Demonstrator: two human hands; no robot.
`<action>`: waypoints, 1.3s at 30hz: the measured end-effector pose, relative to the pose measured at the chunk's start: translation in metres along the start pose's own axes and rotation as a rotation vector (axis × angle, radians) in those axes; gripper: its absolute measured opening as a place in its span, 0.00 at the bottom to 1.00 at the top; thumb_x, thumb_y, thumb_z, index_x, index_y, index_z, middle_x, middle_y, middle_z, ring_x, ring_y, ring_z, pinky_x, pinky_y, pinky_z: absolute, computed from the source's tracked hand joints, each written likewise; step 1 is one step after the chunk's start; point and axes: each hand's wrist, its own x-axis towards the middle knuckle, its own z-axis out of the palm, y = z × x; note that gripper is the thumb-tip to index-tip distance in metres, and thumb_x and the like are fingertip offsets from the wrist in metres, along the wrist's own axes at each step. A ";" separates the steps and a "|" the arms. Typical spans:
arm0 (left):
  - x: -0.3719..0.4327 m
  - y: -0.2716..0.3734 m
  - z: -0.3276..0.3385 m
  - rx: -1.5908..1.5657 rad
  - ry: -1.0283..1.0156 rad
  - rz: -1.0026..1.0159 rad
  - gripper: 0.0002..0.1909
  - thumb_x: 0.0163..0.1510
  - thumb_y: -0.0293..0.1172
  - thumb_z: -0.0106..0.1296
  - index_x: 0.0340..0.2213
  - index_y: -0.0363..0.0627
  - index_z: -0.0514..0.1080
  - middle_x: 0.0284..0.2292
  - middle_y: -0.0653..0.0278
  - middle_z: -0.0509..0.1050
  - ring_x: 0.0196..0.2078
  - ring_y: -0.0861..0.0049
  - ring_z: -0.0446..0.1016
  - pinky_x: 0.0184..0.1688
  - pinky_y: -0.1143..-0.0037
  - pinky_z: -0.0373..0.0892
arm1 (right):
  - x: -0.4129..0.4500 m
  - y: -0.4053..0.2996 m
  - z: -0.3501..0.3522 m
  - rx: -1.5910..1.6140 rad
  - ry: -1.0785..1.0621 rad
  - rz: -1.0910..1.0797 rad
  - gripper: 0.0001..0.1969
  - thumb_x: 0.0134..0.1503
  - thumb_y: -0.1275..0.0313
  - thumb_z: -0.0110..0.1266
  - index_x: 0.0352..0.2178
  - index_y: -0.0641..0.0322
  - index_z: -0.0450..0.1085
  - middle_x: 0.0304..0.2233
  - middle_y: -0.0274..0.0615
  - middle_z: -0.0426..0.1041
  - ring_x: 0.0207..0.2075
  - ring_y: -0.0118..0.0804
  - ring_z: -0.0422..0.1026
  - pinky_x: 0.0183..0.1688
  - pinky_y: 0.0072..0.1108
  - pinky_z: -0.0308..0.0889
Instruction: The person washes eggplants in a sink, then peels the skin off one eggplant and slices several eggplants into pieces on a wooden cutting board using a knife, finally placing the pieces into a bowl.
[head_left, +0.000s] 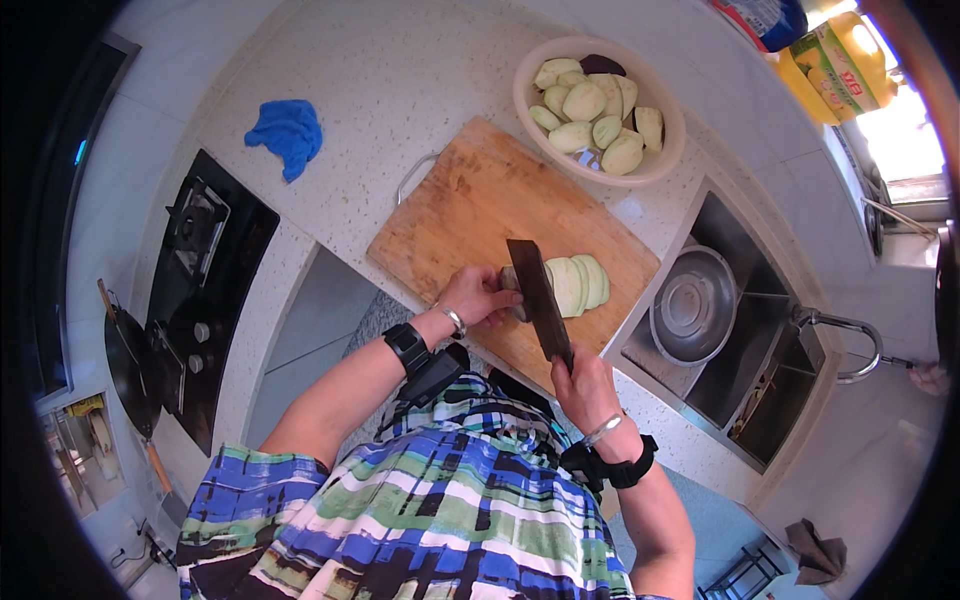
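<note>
My right hand (584, 382) grips the handle of a dark-bladed cleaver (538, 292). Its blade stands over an eggplant on a wooden cutting board (480, 195). My left hand (478, 294) holds the uncut end of the eggplant (510, 281), left of the blade. Pale eggplant slices (577, 285) lean in an overlapping row just right of the blade. The blade hides part of the eggplant, so how deep it sits in the flesh cannot be told. Beyond the board stands a pale plastic basin (525, 112) holding several eggplant pieces (585, 101).
A steel basin (694, 304) sits in the sink (757, 330) to the right, beside a curved faucet (862, 322). A crumpled blue cloth (286, 135) lies on the counter at the far left. The gas stove (217, 262) and a wok (127, 367) are on my left.
</note>
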 end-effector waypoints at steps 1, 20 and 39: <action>-0.003 0.006 0.000 0.000 -0.015 -0.015 0.11 0.46 0.31 0.56 0.23 0.36 0.67 0.17 0.62 0.72 0.17 0.79 0.72 0.18 0.81 0.69 | 0.003 0.000 0.000 0.001 -0.002 0.004 0.07 0.49 0.74 0.47 0.24 0.71 0.64 0.18 0.61 0.65 0.25 0.61 0.66 0.24 0.35 0.60; -0.007 0.007 0.002 -0.048 -0.013 0.018 0.11 0.44 0.29 0.56 0.21 0.35 0.66 0.15 0.61 0.71 0.17 0.78 0.73 0.17 0.81 0.69 | 0.031 0.001 0.020 -0.076 -0.038 0.030 0.08 0.48 0.73 0.47 0.23 0.72 0.64 0.21 0.66 0.66 0.28 0.64 0.67 0.30 0.42 0.63; 0.002 0.003 0.001 -0.112 -0.051 -0.069 0.11 0.45 0.27 0.56 0.20 0.38 0.64 0.16 0.59 0.71 0.15 0.75 0.72 0.15 0.79 0.70 | 0.008 0.001 0.004 0.094 0.087 0.000 0.09 0.49 0.72 0.46 0.26 0.70 0.65 0.19 0.60 0.66 0.25 0.60 0.67 0.26 0.34 0.62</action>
